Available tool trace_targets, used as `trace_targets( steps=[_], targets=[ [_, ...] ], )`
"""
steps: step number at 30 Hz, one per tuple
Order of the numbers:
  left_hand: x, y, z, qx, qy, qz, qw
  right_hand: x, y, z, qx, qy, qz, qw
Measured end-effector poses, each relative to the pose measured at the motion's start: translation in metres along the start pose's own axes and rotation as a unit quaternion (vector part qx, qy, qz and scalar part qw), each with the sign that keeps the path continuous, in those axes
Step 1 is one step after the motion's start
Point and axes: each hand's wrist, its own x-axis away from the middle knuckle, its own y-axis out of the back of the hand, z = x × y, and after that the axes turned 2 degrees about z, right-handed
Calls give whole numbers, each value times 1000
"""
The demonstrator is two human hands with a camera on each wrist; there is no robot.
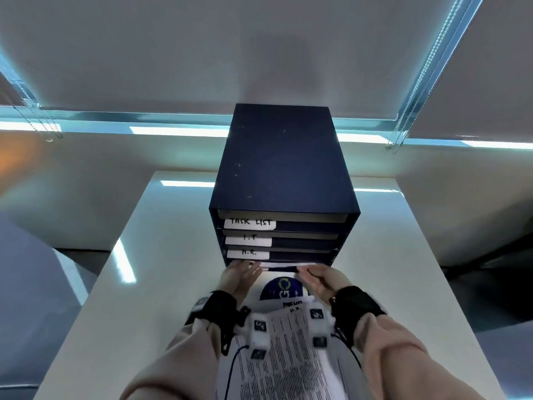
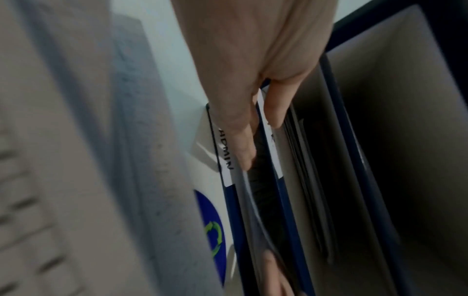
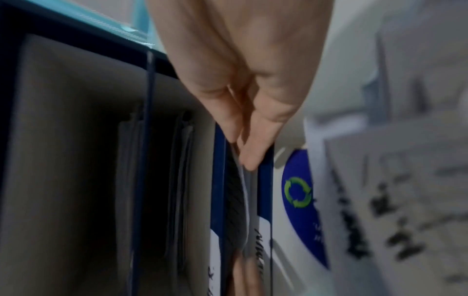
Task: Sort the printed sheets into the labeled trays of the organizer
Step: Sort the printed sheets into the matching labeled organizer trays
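- At the bottom slot of the dark navy four-tray cardboard organizer point(image 1: 284, 180): white printed sheet point(image 1: 284, 266) partly inside, near edge protruding.
- Left hand point(image 1: 240, 274) and right hand point(image 1: 323, 280) each pinching a front corner of that sheet, fingers nearly straight.
- Best done by feeding level, both corners together, flat under the shelf above; sheet bows in wrist views, likely to buckle if rushed.
- Handwritten white labels, top down: "TASK LIST" point(image 1: 250, 223), "I.T" point(image 1: 248, 239), "H.R." point(image 1: 248, 253); bottom tray "ADMIN" point(image 2: 226, 158).
- Remaining stack of printed sheets point(image 1: 288, 350) on white table point(image 1: 121, 313) between forearms; top one marked "H.R.", word above illegible.
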Motion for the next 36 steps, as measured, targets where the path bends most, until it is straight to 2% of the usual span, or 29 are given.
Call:
trace_targets(
  steps=[2, 4, 5, 6, 8, 10, 11, 12, 14, 15, 16, 18, 21, 23, 25, 27, 30, 31, 35, 36],
  targets=[
    [-6, -6, -4, -29, 20, -8, 999, -15, -12, -4, -56, 0, -11, 998],
    [-6, -2, -4, -99, 33, -12, 994, -20, -17, -6, -39, -5, -9, 999],
    [-2, 0, -5, -146, 17, -20, 989, -19, -17, -6, -31, -2, -4, 999],
    [4, 3, -5, -198, -18, -34, 979, -17, -14, -7, -27, 4, -6, 1000],
    [22, 12, -2, -331, -116, -48, 935, -9, -4, -8, -17, 17, 1, 1000],
    [53, 18, 6, -401, -178, -12, 899, 5, 10, -8, -9, 41, 11, 999],
    [68, 23, 13, -451, -195, 3, 871, 15, 17, -9, -4, 58, 12, 998],
    [82, 28, 20, -518, -212, 15, 829, 26, 25, -11, 10, 74, 14, 997],
    [97, 47, 35, -666, -241, 19, 706, 50, 42, -22, 61, 86, 24, 994],
    [98, 60, 41, -713, -241, 18, 658, 61, 50, -31, 95, 81, 27, 992],
    [100, 69, 45, -743, -240, 19, 624, 70, 58, -43, 131, 75, 28, 988],
    [104, 79, 51, -777, -243, 28, 580, 81, 72, -73, 208, 62, 20, 976],
    [121, 75, 50, -779, -240, 55, 577, 94, 83, -108, 283, 59, 8, 957],
    [131, 69, 44, -759, -248, 89, 595, 103, 85, -114, 304, 78, 18, 949],
    [141, 59, 35, -732, -267, 130, 614, 109, 84, -112, 359, 109, 33, 926],
    [153, 46, 24, -697, -294, 140, 639, 123, 80, -106, 398, 120, 58, 908],
    [168, 23, 3, -641, -298, 128, 696, 142, 75, -100, 365, 109, 97, 920],
    [171, 17, -4, -631, -302, 120, 705, 149, 72, -98, 344, 110, 102, 927],
    [180, -1, -38, -636, -322, 37, 701, 165, 65, -86, 277, 154, 121, 941],
    [182, -3, -46, -627, -323, 11, 709, 166, 64, -83, 268, 167, 120, 941]
  ],
)
